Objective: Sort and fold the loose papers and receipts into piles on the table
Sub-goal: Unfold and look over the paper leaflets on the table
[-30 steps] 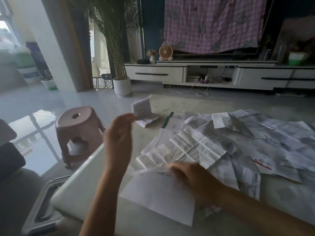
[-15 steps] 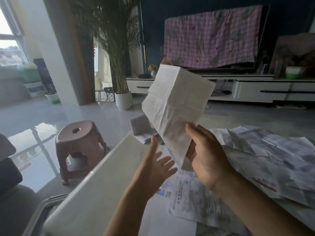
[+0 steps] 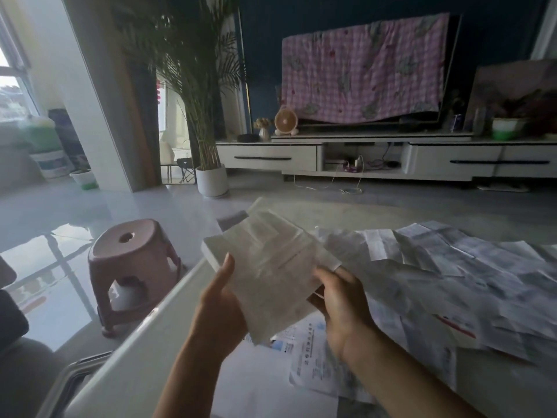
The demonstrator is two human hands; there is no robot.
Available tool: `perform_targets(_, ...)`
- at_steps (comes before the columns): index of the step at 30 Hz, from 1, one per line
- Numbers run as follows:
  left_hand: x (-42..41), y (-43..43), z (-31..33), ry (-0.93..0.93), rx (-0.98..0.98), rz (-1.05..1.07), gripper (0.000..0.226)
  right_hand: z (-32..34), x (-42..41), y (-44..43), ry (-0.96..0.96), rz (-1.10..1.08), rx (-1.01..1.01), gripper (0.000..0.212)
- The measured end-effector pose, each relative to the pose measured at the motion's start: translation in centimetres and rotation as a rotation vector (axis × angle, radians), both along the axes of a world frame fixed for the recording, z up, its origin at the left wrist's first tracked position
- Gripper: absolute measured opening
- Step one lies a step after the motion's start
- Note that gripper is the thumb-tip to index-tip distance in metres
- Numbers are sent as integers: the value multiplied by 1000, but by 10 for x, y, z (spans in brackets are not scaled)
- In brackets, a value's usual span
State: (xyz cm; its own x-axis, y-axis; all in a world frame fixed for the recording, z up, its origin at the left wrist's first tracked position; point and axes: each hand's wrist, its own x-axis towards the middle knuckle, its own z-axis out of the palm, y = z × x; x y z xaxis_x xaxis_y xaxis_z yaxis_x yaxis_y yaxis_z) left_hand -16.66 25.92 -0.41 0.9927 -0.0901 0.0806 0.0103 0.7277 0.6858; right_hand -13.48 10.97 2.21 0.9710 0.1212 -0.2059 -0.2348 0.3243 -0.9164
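Table [image 3: 141, 342] beneath creased, half-folded white paper [image 3: 271, 267].

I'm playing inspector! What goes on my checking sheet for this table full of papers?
Surface: white table, its right side mostly covered by papers.
Job's things: folded paper held up; loose papers spread on the table; printed sheet lying below the hands.
Clutter: nothing seen.
Hands: left hand and right hand both grip the folded paper.
Cables: wires on the floor by the TV cabinet.
Surroundings: pink stool, potted palm, small fan, hanging checked cloth.
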Motion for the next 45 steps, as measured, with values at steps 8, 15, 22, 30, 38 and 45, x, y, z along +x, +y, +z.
perform_targets(8,-1,17,1,-182,27,163,68,-7,-1,-14,373,315,144,47)
perform_targets(15,-7,6,14,0,-19,141,36,-16,18,-14,223,181,442,64)
perform_targets(22,-6,20,9,220,502,399,38,-26,43,-35,-142,-361,1,58)
perform_targets(30,8,31,-8,233,606,413,27,-32,59,-67,-357,-471,-243,67)
perform_targets(38,11,37,-17,280,738,431,32,-42,68,-83,-261,-325,-229,52)
perform_targets(45,14,29,-22,271,758,597,17,-43,69,-83,-38,145,-179,47)
